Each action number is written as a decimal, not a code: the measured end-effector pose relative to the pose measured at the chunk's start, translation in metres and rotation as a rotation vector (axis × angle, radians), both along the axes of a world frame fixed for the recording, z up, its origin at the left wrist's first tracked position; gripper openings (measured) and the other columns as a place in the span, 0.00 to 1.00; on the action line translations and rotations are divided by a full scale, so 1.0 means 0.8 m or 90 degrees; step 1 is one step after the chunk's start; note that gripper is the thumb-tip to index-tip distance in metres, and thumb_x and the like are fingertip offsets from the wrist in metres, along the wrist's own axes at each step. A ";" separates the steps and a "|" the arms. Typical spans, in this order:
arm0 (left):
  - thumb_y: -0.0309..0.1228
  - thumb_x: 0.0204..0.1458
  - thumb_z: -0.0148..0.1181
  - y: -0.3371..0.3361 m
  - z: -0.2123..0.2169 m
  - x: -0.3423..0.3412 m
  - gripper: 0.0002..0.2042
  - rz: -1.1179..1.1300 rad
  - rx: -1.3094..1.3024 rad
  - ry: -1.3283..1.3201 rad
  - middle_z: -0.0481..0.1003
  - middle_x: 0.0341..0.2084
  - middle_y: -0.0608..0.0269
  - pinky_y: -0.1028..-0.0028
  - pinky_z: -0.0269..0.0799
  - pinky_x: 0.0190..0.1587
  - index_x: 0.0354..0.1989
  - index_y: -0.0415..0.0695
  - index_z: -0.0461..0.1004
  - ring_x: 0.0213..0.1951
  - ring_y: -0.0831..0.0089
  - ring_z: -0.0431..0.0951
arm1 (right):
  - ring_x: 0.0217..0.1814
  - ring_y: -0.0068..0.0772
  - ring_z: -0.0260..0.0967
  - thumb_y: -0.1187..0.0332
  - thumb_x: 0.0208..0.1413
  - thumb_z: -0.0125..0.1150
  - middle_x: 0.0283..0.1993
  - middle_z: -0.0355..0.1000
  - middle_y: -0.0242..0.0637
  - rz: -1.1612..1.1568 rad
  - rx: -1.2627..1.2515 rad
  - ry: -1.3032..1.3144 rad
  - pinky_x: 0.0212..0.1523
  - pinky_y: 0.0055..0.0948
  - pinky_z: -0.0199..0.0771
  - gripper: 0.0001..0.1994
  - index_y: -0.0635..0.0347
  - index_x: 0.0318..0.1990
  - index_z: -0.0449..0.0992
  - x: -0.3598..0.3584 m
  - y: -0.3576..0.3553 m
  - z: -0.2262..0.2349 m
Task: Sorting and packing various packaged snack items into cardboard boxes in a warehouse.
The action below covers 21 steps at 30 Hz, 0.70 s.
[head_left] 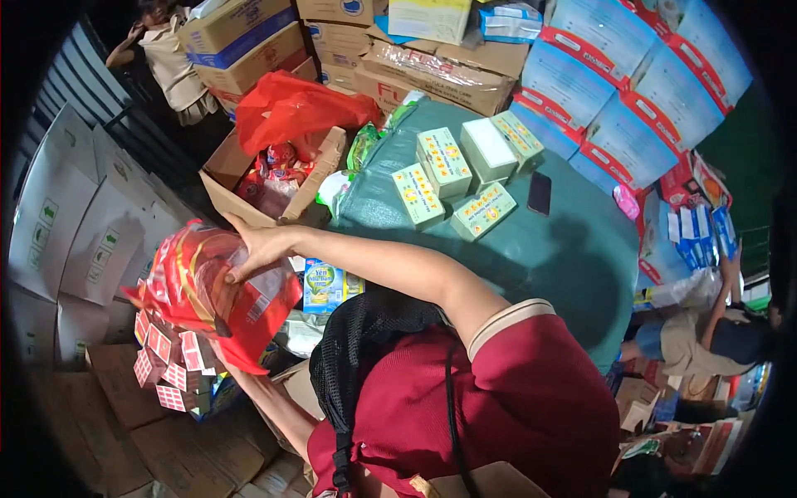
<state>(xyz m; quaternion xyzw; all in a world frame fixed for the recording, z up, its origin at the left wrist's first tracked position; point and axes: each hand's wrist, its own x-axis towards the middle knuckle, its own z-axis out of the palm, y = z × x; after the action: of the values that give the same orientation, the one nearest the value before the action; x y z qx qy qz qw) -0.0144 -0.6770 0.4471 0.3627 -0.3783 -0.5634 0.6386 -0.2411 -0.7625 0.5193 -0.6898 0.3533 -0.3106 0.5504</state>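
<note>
A large shiny red plastic bag (pixel 203 274) with gold markings and a barcode label is in front of me on the left. My right hand (pixel 264 247) reaches across to it and grips its upper right side, thumb and fingers spread over the film. From below comes my left forearm (pixel 270 407); that hand is behind the bag and its fingers are hidden. Under and beside the bag is a cluster of small red-and-white boxes (pixel 176 365). An open carton (pixel 228 189) holding red packets, with a thin red plastic sheet (pixel 295 116) over it, stands just beyond my right hand.
Several pale green-and-yellow boxes (pixel 444 162) and a dark phone (pixel 539 193) lie on a green covered surface (pixel 573 274). White cartons (pixel 62 216) line the left; blue-white packs (pixel 594 100) are piled at the far right. Two other people (pixel 170 62) stand at the edges. Flattened cardboard (pixel 108 423) covers the lower left.
</note>
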 end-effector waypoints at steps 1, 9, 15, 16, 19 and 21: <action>0.42 0.53 0.47 -0.002 -0.007 0.006 0.28 -0.035 0.034 0.023 0.68 0.47 0.52 0.68 0.70 0.46 0.58 0.37 0.54 0.46 0.65 0.70 | 0.67 0.46 0.42 0.45 0.29 0.70 0.63 0.45 0.59 -0.008 -0.001 -0.004 0.63 0.30 0.47 0.61 0.62 0.63 0.32 -0.003 -0.003 -0.013; 0.38 0.52 0.50 0.007 -0.014 0.065 0.25 0.039 0.015 -0.237 0.66 0.49 0.55 0.68 0.70 0.43 0.58 0.43 0.56 0.44 0.66 0.71 | 0.63 0.35 0.49 0.56 0.26 0.76 0.60 0.52 0.46 -0.119 -0.021 -0.247 0.61 0.29 0.50 0.55 0.64 0.61 0.45 0.007 0.028 0.010; 0.59 0.52 0.33 0.003 -0.010 0.120 0.35 -0.429 -0.110 0.346 0.57 0.58 0.62 0.55 0.48 0.60 0.62 0.46 0.49 0.60 0.62 0.55 | 0.61 0.48 0.53 0.59 0.25 0.72 0.57 0.54 0.57 -0.132 -0.142 -0.052 0.57 0.37 0.56 0.58 0.65 0.61 0.36 0.025 0.050 0.065; 0.59 0.52 0.33 -0.007 -0.016 0.117 0.35 -0.438 -0.108 0.351 0.57 0.58 0.62 0.55 0.48 0.60 0.62 0.46 0.49 0.60 0.62 0.55 | 0.60 0.51 0.53 0.59 0.25 0.71 0.57 0.53 0.59 -0.129 -0.160 0.008 0.57 0.38 0.56 0.59 0.66 0.61 0.33 0.027 0.050 0.060; 0.53 0.53 0.35 -0.022 -0.020 0.109 0.31 -0.272 -0.102 0.153 0.58 0.57 0.60 0.57 0.50 0.60 0.61 0.44 0.50 0.59 0.62 0.57 | 0.65 0.54 0.43 0.42 0.25 0.71 0.61 0.42 0.65 -0.021 -0.139 0.102 0.62 0.36 0.48 0.68 0.67 0.62 0.23 0.029 0.055 0.062; 0.48 0.54 0.36 -0.027 -0.016 0.103 0.29 -0.156 -0.103 0.017 0.58 0.57 0.58 0.59 0.52 0.59 0.61 0.43 0.50 0.58 0.62 0.58 | 0.67 0.50 0.41 0.38 0.25 0.69 0.63 0.40 0.64 0.049 -0.109 -0.020 0.62 0.33 0.47 0.68 0.67 0.62 0.22 0.025 0.039 0.055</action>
<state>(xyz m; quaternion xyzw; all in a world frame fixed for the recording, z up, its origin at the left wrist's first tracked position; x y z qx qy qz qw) 0.0683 -0.6985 0.4341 0.2534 -0.4556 -0.6096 0.5971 -0.2208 -0.7316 0.5632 -0.7427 0.2896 -0.3290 0.5063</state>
